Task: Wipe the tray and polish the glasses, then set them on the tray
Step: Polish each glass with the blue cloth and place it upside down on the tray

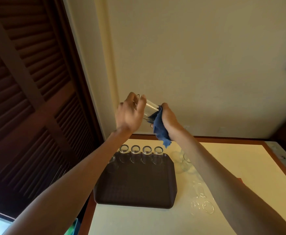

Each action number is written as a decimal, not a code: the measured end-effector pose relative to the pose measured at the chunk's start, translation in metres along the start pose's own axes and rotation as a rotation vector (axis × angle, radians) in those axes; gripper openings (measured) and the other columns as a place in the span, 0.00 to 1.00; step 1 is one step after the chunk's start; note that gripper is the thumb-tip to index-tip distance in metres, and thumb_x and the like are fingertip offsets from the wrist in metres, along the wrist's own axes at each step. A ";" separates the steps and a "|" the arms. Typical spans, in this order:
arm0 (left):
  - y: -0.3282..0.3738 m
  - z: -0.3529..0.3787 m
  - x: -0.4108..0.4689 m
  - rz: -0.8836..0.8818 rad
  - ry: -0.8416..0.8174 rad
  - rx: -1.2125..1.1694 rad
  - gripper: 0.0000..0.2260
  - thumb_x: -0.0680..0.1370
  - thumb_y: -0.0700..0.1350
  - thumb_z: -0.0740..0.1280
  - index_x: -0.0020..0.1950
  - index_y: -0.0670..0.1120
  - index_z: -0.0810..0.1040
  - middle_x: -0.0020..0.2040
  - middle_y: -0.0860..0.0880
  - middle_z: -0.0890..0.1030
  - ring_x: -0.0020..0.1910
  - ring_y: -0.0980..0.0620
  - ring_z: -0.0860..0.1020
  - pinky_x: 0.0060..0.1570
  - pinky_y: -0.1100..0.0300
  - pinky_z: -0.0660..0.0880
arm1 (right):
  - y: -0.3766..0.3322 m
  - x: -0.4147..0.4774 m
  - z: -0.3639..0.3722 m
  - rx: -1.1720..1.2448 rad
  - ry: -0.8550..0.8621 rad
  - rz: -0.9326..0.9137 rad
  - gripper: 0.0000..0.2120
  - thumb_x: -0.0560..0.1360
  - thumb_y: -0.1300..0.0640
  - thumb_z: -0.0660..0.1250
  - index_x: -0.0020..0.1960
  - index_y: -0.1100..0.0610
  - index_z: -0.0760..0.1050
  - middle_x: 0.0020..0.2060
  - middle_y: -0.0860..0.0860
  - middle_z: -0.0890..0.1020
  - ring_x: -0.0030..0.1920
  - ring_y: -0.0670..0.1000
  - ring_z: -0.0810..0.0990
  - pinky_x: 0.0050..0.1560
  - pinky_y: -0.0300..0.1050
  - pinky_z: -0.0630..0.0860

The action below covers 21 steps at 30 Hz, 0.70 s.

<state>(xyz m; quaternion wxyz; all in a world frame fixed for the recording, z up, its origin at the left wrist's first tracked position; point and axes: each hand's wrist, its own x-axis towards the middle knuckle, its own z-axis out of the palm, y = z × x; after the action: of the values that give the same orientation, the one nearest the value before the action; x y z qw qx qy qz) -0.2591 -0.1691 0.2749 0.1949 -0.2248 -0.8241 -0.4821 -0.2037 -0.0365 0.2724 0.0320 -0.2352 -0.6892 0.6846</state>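
Cream wall [189, 56] filled most of the view above the tray, and a dark louvered door [28, 99] stood to the left of the tray. Under the tray was a table [232, 167] with a pale top and a wooden edge. The brown tray [135, 187] lay flat on the left part of this table.

High above the far edge of the tray, both arms were raised. The left hand [129, 114] had its fingers curled around one end of a clear held glass [150, 106], which was tilted on its side in the air. The right hand [170, 118] was closed tightly on a blue cloth [160, 131]. The cloth met the other end of the glass, and its loose corner hung down toward the tray. If the cloth went inside the glass, I could not tell.

Four upright glasses [135, 150] stood in a row along the far edge of the tray, close together. One more glass [112, 160] was at the far left corner of the tray, partly hidden by the left forearm. Several other glasses [205, 206] were on the table just to the right of the tray, and their shapes were hard to see.
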 end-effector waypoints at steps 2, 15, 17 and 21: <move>-0.006 -0.003 -0.004 0.181 0.053 0.054 0.21 0.81 0.63 0.54 0.46 0.46 0.71 0.28 0.55 0.68 0.26 0.56 0.69 0.30 0.60 0.61 | -0.003 -0.002 -0.002 0.072 -0.084 0.113 0.19 0.79 0.47 0.51 0.45 0.60 0.73 0.37 0.61 0.82 0.32 0.56 0.78 0.35 0.45 0.73; -0.013 -0.006 -0.004 0.306 0.097 0.126 0.21 0.82 0.62 0.56 0.50 0.45 0.73 0.30 0.51 0.76 0.28 0.49 0.75 0.28 0.57 0.68 | 0.003 -0.001 0.007 0.226 -0.078 0.072 0.17 0.80 0.49 0.51 0.44 0.59 0.70 0.33 0.58 0.77 0.32 0.56 0.76 0.29 0.42 0.73; -0.022 -0.004 -0.005 0.355 0.062 0.092 0.21 0.83 0.62 0.55 0.52 0.44 0.73 0.30 0.51 0.74 0.27 0.50 0.74 0.28 0.57 0.68 | 0.004 0.000 0.008 0.219 -0.063 0.079 0.18 0.81 0.48 0.51 0.45 0.59 0.71 0.34 0.58 0.78 0.32 0.55 0.77 0.31 0.44 0.74; -0.012 0.001 -0.001 -0.041 -0.111 -0.025 0.21 0.80 0.64 0.52 0.44 0.48 0.70 0.34 0.50 0.74 0.35 0.47 0.76 0.37 0.52 0.69 | 0.019 0.002 0.012 -0.013 0.112 -0.146 0.31 0.78 0.41 0.49 0.50 0.67 0.77 0.39 0.59 0.82 0.36 0.53 0.79 0.38 0.43 0.76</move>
<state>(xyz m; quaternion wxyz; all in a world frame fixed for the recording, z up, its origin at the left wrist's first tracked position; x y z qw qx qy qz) -0.2648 -0.1738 0.2660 0.1364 -0.2368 -0.8320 -0.4828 -0.2048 -0.0482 0.2527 0.1186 -0.2224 -0.7061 0.6618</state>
